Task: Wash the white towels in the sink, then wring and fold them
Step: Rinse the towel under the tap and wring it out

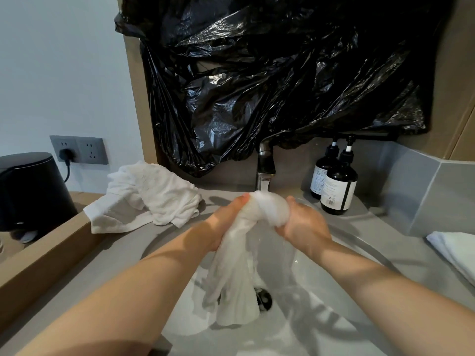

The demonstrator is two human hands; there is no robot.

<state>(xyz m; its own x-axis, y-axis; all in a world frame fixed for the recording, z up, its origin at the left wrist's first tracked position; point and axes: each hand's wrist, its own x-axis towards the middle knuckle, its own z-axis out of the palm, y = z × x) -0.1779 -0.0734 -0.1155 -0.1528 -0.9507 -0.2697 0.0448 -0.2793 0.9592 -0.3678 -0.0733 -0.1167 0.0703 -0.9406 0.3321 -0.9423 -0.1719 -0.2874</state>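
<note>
Left grip [223,224] and right grip [305,227] both clench the wet white cloth towel [239,265] under the running steel tap [264,163], above the white sink basin [321,330]. Its hanging tail could plug the black drain [264,300]; twisting may splash the grey desk [372,227].

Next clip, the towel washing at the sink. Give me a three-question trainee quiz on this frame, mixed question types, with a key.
1. True or false: the left hand and the right hand both grip the wet towel under the running faucet.
2. Where does the crumpled towel lie? A: in the basin. B: on the counter, left of the faucet. C: draped over the faucet.
3. Fill in: ___ dark pump bottles stand right of the faucet.

Key: 1 true; 2 B; 3 two.
</note>
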